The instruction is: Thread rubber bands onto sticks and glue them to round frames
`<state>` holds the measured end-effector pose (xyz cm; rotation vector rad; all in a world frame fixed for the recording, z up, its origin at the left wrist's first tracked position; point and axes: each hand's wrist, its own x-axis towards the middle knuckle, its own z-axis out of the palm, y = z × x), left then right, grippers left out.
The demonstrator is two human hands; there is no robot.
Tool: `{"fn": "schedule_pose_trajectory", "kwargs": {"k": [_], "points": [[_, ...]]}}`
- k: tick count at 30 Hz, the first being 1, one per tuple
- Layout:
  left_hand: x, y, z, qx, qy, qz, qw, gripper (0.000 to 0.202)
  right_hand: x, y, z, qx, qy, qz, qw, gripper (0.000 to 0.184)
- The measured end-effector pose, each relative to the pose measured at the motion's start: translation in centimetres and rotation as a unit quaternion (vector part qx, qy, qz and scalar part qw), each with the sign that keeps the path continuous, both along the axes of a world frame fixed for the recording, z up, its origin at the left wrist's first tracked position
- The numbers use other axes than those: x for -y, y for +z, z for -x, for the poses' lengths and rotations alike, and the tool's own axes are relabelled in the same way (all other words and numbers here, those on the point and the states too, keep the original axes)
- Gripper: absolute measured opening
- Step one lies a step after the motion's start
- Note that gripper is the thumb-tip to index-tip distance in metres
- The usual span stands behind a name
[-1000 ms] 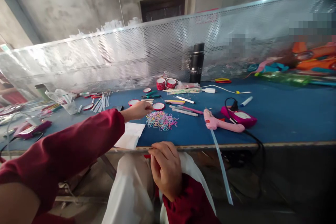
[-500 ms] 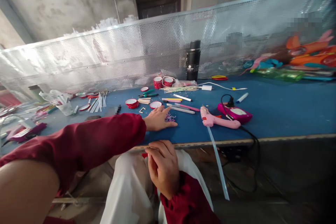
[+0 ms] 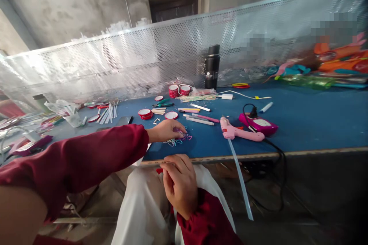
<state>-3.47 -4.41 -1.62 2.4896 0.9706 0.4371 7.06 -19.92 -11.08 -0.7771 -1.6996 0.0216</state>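
My left hand point(image 3: 166, 130) reaches across the blue table point(image 3: 316, 122), its fingers curled down over a small heap of coloured elastic bands point(image 3: 180, 140). A few bands stick out under the fingertips, close to the table's front edge. My right hand point(image 3: 179, 183) is closed just below that edge, pinching the rim of a white plastic bag point(image 3: 140, 206) that hangs over my lap. Both sleeves are dark red.
A pink glue gun point(image 3: 238, 133) with a long clear stick lies right of the bands, next to a purple device point(image 3: 258, 123) with a black cord. Behind are pens point(image 3: 198, 116), red tape rolls point(image 3: 145, 113), a black flask point(image 3: 212, 67) and a perforated metal screen point(image 3: 143, 65).
My left hand came back from the tape rolls, spread flat on the bands, then curled and dragged them toward the front edge. The right hand stayed at the bag.
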Motion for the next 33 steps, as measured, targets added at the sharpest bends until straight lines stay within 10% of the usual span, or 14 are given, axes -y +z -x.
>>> {"fn": "schedule_pose_trajectory", "kwargs": {"k": [8, 17, 23, 33], "points": [[-1.6, 3.2, 4.2, 0.023, 0.093, -0.042, 0.995, 0.027, 0.0, 0.0, -0.1, 0.004, -0.005, -0.001, 1.000, 0.023], [0.3, 1.4, 5.7, -0.049, 0.082, -0.050, 0.994, 0.040, -0.1, 0.0, 0.0, 0.001, -0.007, 0.001, 1.000, 0.023], [-2.7, 2.5, 4.5, -0.125, 0.238, -0.166, 0.949, 0.024, 0.0, 0.2, 0.1, -0.003, -0.020, -0.005, 1.000, 0.022], [-5.7, 2.6, 3.5, -0.240, 0.219, -0.194, 0.926, 0.023, 0.2, 0.3, -0.2, -0.001, -0.004, 0.005, 1.000, 0.022]]}}
